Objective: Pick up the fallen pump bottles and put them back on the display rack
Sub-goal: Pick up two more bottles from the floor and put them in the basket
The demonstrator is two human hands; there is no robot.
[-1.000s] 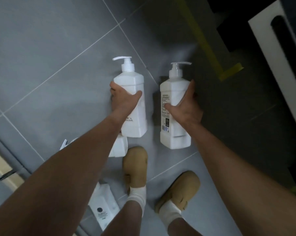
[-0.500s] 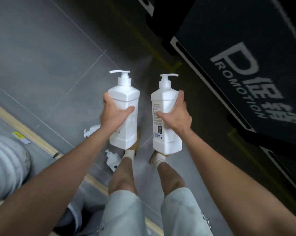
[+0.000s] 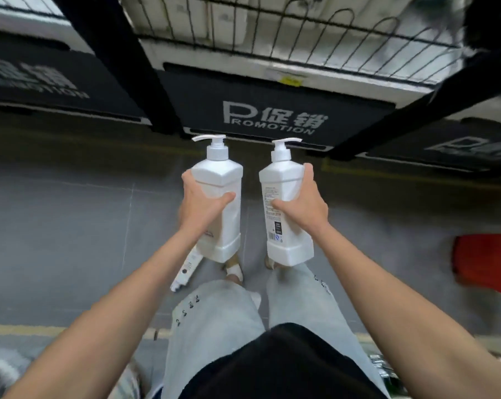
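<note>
Holding two pump bottles upright, side by side, not touching, above the floor [image 3: 70, 226], just short of the rack [image 3: 272, 116]. Gripping left bottle [image 3: 229, 234] with left hand [image 3: 200, 205], fingers and thumb wrapped round its body; same for right bottle [image 3: 289, 249] with right hand [image 3: 304, 201]. Could snag pump heads on far wire rail [image 3: 301, 33] when lifting over. Could slip on smooth sides, gripped one-handed. Could trip on third bottle [image 3: 186, 267] lying near left foot. No free hand for a catch.
</note>
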